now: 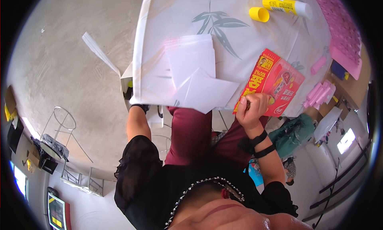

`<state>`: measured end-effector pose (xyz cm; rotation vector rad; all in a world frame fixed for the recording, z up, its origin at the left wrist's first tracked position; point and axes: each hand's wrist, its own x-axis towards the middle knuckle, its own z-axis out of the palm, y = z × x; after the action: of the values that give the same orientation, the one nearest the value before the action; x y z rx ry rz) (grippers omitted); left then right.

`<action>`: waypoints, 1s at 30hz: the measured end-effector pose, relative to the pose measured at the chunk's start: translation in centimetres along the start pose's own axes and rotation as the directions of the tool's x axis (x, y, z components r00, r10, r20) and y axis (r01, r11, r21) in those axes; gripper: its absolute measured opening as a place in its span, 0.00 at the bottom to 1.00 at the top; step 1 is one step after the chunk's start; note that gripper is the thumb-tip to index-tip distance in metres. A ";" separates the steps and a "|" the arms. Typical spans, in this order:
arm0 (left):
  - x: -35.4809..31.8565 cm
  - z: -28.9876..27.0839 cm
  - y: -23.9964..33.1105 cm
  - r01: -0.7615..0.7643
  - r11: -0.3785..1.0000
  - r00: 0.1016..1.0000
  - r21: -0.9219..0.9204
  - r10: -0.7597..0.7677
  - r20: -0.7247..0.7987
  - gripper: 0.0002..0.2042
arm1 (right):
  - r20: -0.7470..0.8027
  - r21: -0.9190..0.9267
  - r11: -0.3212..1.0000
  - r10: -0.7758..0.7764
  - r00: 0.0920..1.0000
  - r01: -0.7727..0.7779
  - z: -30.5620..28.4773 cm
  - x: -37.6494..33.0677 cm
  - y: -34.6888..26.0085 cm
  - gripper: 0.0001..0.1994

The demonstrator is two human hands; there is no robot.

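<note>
My right hand (pixel 252 107) is closed in a fist around a thin dark object and rests on the near edge of a red printed leaflet (pixel 275 80). The leaflet lies on a table covered with a white cloth with a leaf print (pixel 235 34). Left of the leaflet lie folded white paper sheets (pixel 193 72) that hang over the table's near edge. My left forearm (pixel 137 124) reaches under the cloth's edge, and the hand itself is hidden there.
A yellow glue stick (pixel 285 6) and its loose yellow cap (pixel 259 14) lie at the far side. Pink paper rolls (pixel 321 92) and a pink sheet (pixel 343 30) are on the right. A white paper strip (pixel 97 50) and a wire stand (pixel 60 124) are on the concrete floor.
</note>
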<state>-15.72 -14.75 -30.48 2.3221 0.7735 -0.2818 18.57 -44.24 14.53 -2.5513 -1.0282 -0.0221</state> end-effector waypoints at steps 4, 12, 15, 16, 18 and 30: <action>-4.8 -3.0 0.9 0.033 0.995 0.994 0.091 -0.023 -0.104 0.16 | -0.037 -0.007 1.000 -0.020 0.999 0.020 0.1 -0.2 0.1 0.06; -13.7 -10.5 8.5 0.243 0.966 0.942 -0.091 -0.257 -0.215 0.12 | -0.113 0.026 0.998 -0.050 0.992 0.053 0.3 0.0 -1.2 0.05; -15.5 -13.8 13.3 0.271 0.937 0.925 -0.219 -0.316 -0.209 0.15 | -0.171 -0.025 0.998 -0.058 0.984 0.054 0.1 -0.3 0.0 0.05; -16.7 -15.2 13.9 0.233 0.930 0.919 -0.284 -0.306 -0.249 0.16 | -0.177 -0.042 0.997 -0.067 0.982 0.061 -0.1 -0.4 0.2 0.06; -19.6 -18.3 14.5 0.193 0.873 0.911 -0.448 -0.329 -0.250 0.16 | -0.230 -0.006 0.999 -0.050 0.972 0.050 0.7 -0.8 0.4 0.07; -26.4 -39.6 39.4 -0.468 0.883 0.802 0.021 0.434 -0.411 0.03 | -0.136 0.523 0.823 -0.176 0.975 0.222 -6.4 -6.4 -1.7 0.30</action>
<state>-13.49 -24.60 30.47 2.4279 0.3745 0.4536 13.53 -49.67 20.03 -1.9139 -1.0833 0.0918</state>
